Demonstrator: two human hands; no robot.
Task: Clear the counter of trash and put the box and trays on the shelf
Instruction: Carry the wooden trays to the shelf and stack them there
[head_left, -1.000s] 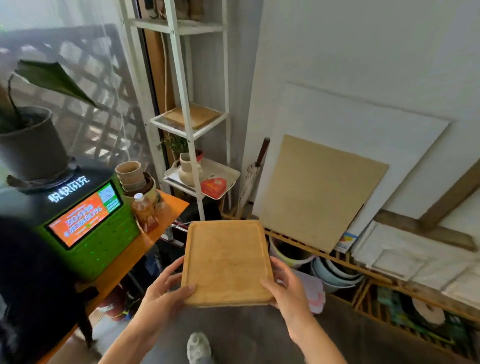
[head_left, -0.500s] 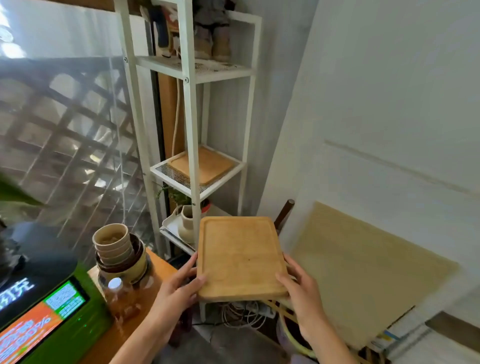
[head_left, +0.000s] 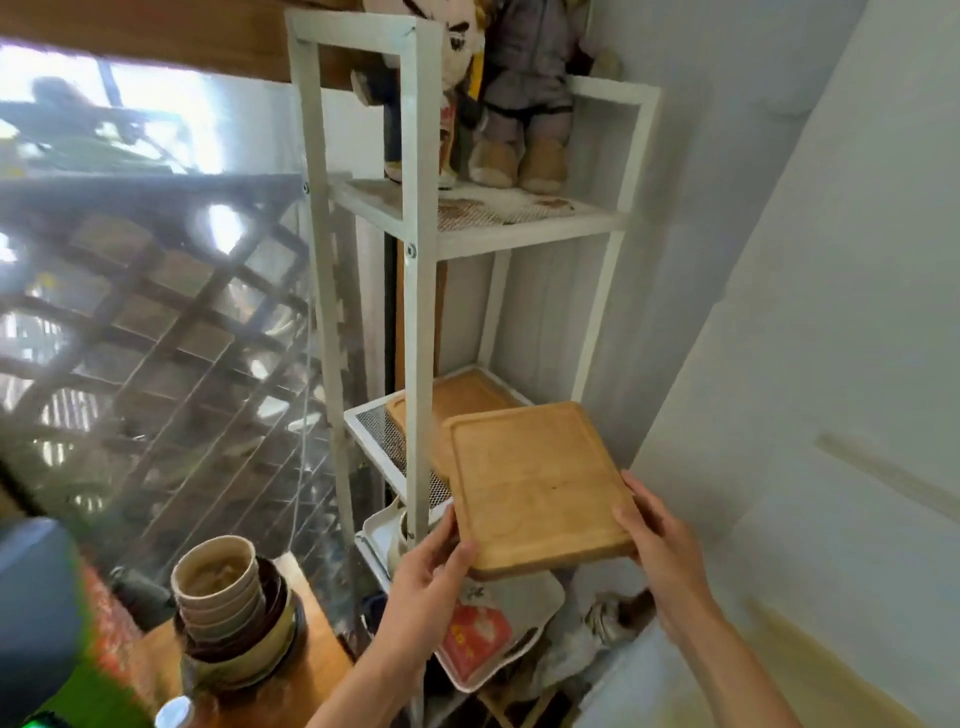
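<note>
I hold a wooden tray (head_left: 535, 483) flat in both hands, just in front of a white metal shelf unit (head_left: 418, 260). The tray is rectangular, light brown, with a shallow groove running round inside its rim. Its far end reaches over the front edge of the middle shelf (head_left: 379, 431), and its near end is toward me.

My left hand (head_left: 431, 577) grips the tray's near left corner, thumb on top and fingers curled underneath. My right hand (head_left: 654, 551) clasps the near right edge, fingers closed along the side. Both hands are wrapped firmly on the wood.

A second wooden tray (head_left: 462, 397) already lies on the middle shelf, a mesh panel. The tray I hold partly covers its near end; I cannot tell whether the two touch.

One level up, on the upper shelf (head_left: 519, 218), two plush dolls (head_left: 519, 104) stand side by side. Below the middle shelf, near my left hand, sits a white tray (head_left: 524, 603) with a red packet (head_left: 472, 636) lying on it. A pale ceramic piece is partly hidden behind the shelf post there.

At the near left, a stack of bowls (head_left: 228, 603) rests on an orange-brown counter (head_left: 311, 660), with paper cups nested on top. A green device (head_left: 52, 696) shows blurred at the bottom left corner. Left of the shelf, a window (head_left: 156, 312) looks out on a dark lattice fence. A pale wall (head_left: 831, 312) fills the right side.
</note>
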